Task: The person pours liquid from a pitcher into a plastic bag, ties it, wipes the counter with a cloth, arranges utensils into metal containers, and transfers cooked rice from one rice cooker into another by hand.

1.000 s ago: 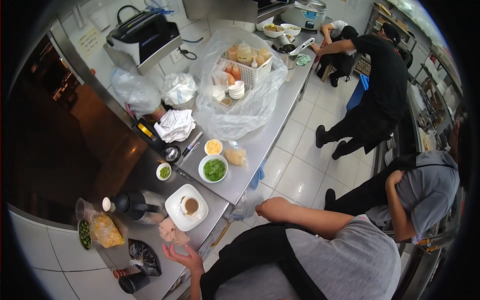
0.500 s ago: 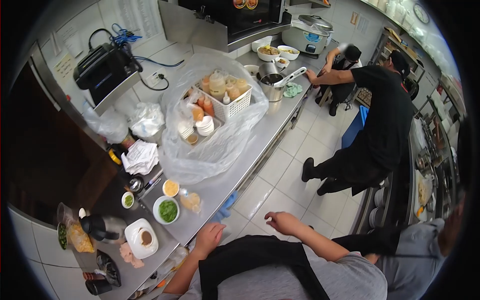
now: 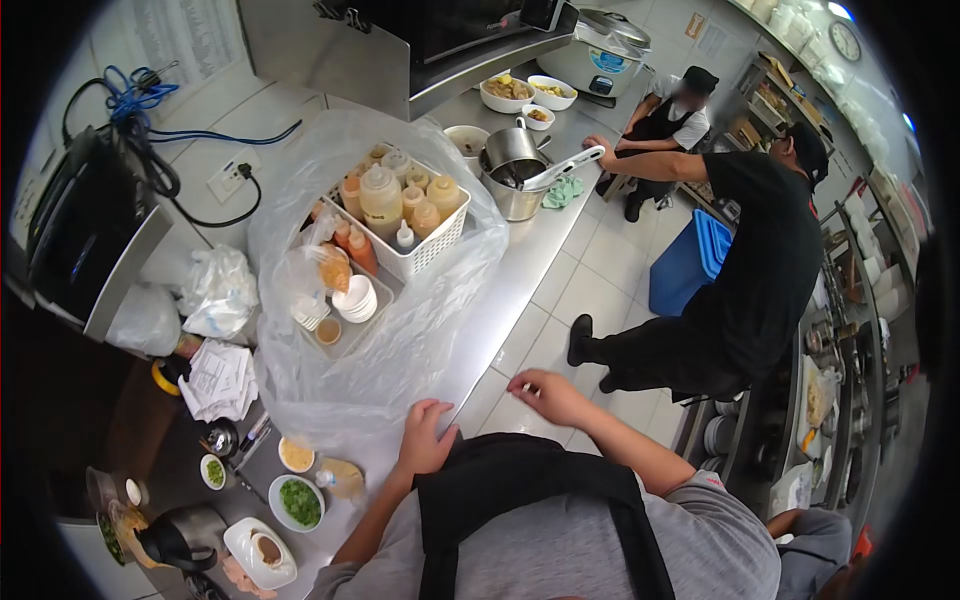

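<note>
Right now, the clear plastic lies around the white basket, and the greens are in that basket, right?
No: the head view shows the greens in their own bowl on the counter. The clear plastic does lie around the white basket.

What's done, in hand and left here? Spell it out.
Apparently done: greens are in a bowl; squeeze bottles fill the white basket. In hand: nothing visible in the left hand or right hand. Possibly left: the plastic bag lies loose around the basket, unclosed. How much remains overall, I can't tell.
</note>
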The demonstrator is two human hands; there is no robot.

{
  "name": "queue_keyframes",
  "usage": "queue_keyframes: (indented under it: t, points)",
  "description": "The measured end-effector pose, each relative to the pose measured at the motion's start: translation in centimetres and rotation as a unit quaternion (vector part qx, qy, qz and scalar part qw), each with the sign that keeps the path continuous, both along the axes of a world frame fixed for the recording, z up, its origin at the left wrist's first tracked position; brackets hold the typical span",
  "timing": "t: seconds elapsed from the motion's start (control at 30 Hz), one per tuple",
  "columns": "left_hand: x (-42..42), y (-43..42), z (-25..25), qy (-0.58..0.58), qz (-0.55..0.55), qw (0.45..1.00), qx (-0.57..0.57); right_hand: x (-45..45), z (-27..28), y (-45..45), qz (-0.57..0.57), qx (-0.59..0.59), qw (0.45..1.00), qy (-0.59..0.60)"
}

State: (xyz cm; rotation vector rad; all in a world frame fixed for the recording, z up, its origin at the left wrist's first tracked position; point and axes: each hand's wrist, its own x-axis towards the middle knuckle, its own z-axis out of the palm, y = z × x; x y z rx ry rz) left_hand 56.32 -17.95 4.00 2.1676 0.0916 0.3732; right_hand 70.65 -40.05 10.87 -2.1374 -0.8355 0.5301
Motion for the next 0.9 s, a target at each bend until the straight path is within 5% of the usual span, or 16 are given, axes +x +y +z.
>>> queue_keyframes:
  t: [0.13,0.17,0.3,0.5,0.67,0.9]
  points:
    - [3.0,0.9,-0.6,0.026,-0.016,0.999,0.033,8.0,1.0,0.0,-0.181,0.156,0.902,0.359]
    - [3.5,1.0,0.1,0.091,-0.002,0.995,-0.039,10.3,0.5,0.1,-0.215,0.193,0.861,0.418]
    - [5.8,1.8,0.2,0.153,0.042,0.964,-0.212,21.9,-0.6,2.7,-0.334,0.238,0.780,0.473]
    - [7.3,0.5,0.2,0.079,0.252,0.894,-0.363,36.1,-1.1,6.4,-0.252,0.288,0.755,0.533]
    - [7.3,-1.4,-2.4,0.027,0.317,0.891,-0.323,38.7,-2.7,5.9,-0.229,0.248,0.751,0.568]
    - [9.3,-3.4,-0.6,0.016,0.384,0.920,-0.076,37.0,-1.5,-0.1,-0.166,0.147,0.796,0.563]
